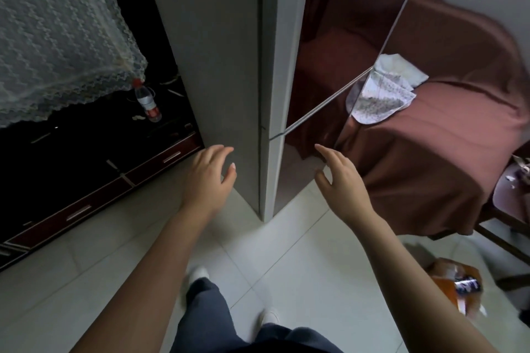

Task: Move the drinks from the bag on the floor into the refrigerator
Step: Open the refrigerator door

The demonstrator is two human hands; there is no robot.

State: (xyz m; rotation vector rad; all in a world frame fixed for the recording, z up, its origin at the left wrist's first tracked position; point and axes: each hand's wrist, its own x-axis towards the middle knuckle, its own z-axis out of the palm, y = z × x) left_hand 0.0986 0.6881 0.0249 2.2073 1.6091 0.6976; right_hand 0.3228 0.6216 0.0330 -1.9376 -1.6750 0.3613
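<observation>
Pale tiled floor (286, 266), brown-covered bed (430, 152), lace cloth (51, 31), dark cabinet (71, 180)

No text, brand or number can be read here. The bottle (148, 102) on the dark cabinet has a red and white label, but its print is too small and blurred to make out. The dark can (467, 285) in the orange bag (456, 286) on the floor shows pale markings that are smeared and cannot be read.
</observation>
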